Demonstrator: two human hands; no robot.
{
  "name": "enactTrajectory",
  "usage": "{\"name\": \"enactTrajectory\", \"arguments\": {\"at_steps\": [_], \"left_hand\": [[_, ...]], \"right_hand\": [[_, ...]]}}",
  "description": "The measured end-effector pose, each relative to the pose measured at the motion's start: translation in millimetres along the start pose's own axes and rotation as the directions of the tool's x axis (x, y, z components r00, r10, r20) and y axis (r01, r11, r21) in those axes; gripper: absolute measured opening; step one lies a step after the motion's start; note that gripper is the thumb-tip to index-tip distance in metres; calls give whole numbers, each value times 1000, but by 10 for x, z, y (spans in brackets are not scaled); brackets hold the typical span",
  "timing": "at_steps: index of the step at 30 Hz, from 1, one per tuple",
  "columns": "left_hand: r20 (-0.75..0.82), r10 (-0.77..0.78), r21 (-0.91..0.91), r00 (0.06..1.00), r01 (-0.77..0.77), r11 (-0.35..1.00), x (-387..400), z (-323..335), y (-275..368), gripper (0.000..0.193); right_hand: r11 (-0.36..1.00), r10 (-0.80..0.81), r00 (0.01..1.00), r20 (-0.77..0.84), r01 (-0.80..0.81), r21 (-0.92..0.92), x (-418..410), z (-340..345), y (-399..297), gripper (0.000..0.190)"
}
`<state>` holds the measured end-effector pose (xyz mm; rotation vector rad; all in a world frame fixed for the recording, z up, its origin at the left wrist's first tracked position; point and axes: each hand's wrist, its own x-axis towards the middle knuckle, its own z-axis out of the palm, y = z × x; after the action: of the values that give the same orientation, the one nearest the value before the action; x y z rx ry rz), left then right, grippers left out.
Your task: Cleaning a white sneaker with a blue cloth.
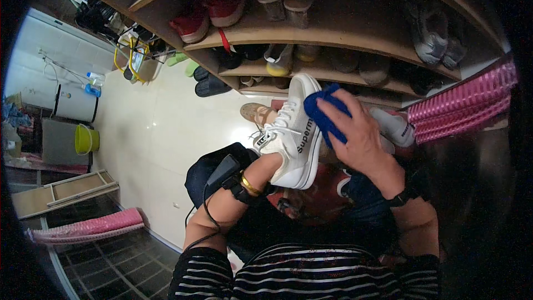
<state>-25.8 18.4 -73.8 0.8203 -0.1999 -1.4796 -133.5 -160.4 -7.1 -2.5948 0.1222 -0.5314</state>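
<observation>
A white lace-up sneaker (300,133) with lettering on its side is held up in front of me, toe pointing away. My left hand (272,162) reaches inside the shoe through its opening, so the fingers are hidden. Against the sole edge near the toe, my right hand (354,129) presses a dark blue cloth (327,112), the fingers spread over it. Another white shoe (393,127) lies to the right, beyond my right hand.
A wooden shoe rack (333,41) with several pairs stands in front. Dark slippers (210,83) and green slippers (183,62) lie on the floor at its left. A yellow-green bucket (86,139) stands far left; a pink curtain (462,100) hangs at right.
</observation>
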Motion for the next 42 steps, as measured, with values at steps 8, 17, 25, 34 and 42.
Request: {"name": "enactTrajectory", "arguments": {"at_steps": [8, 17, 25, 34, 42], "left_hand": [[10, 34, 14, 999, -34, 999, 13, 22, 63, 44], [55, -6, 46, 998, 4, 999, 7, 71, -4, 44], [-57, 94, -59, 994, -97, 994, 121, -94, 99, 44], [-16, 29, -69, 999, -30, 997, 67, -53, -57, 44], [-202, 52, -259, 978, -105, 960, 283, -359, -95, 44]], "right_hand": [[980, -35, 978, 204, -6, 200, -344, 84, -254, 63], [992, 123, 990, -66, -122, 19, -13, -29, 84, 58], [958, 84, 971, 226, -141, 251, -290, 75, -230, 50], [978, 182, 982, -57, -175, 118, -16, 2, 67, 51], [960, 36, 987, 157, -78, 268, -300, 129, -178, 49]]}}
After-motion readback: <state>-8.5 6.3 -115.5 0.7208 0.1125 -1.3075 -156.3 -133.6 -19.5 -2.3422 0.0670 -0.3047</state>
